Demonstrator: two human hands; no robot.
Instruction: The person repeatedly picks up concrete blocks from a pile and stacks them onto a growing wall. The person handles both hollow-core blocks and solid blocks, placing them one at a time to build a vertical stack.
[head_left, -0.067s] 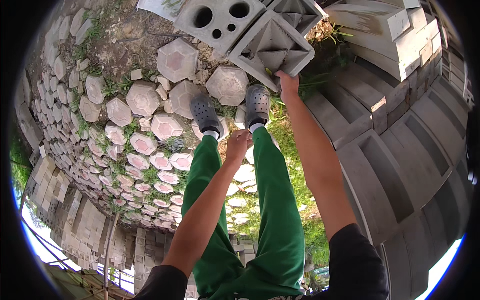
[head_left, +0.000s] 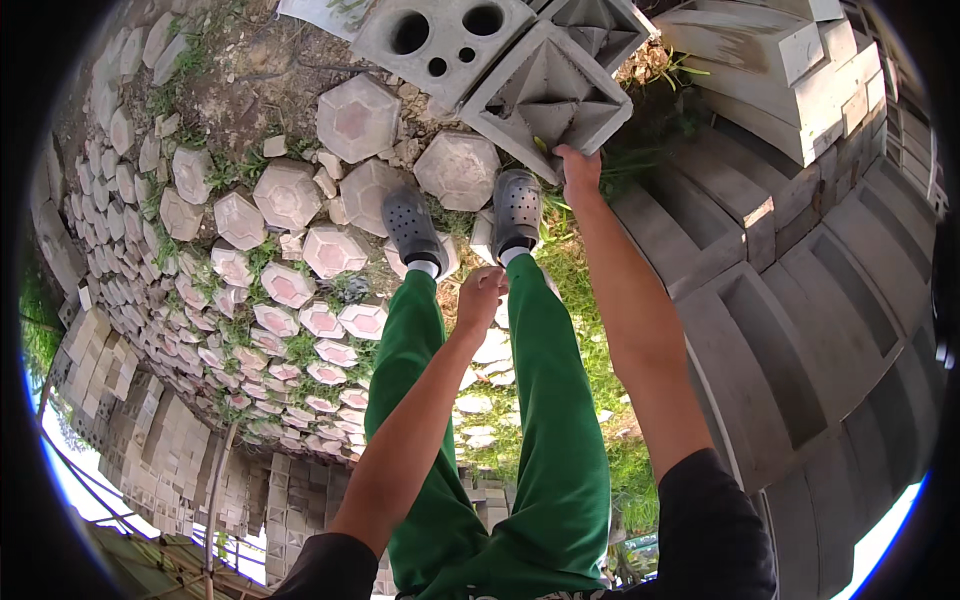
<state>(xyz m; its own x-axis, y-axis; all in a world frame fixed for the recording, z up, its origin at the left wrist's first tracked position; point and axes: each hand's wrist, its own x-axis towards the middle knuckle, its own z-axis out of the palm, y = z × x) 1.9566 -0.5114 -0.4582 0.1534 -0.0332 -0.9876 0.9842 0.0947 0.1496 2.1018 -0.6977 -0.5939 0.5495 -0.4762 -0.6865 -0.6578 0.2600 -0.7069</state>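
Note:
My right hand (head_left: 578,170) reaches down and grips the lower corner of a square grey concrete block (head_left: 545,95) with a pyramid-shaped recessed pattern; the block is tilted on edge just ahead of my feet. My left hand (head_left: 482,293) hangs in front of my green trouser legs (head_left: 540,400) with its fingers curled closed and nothing in it. My grey perforated clogs (head_left: 515,205) stand on hexagonal pavers (head_left: 355,115). A second grey block with round holes (head_left: 440,40) lies just left of the held block.
Hexagonal concrete pavers (head_left: 285,285) cover the ground to the left, with grass and rubble between them. Long stacked concrete channel pieces (head_left: 800,300) line the right side. More stacked blocks (head_left: 140,440) sit at lower left.

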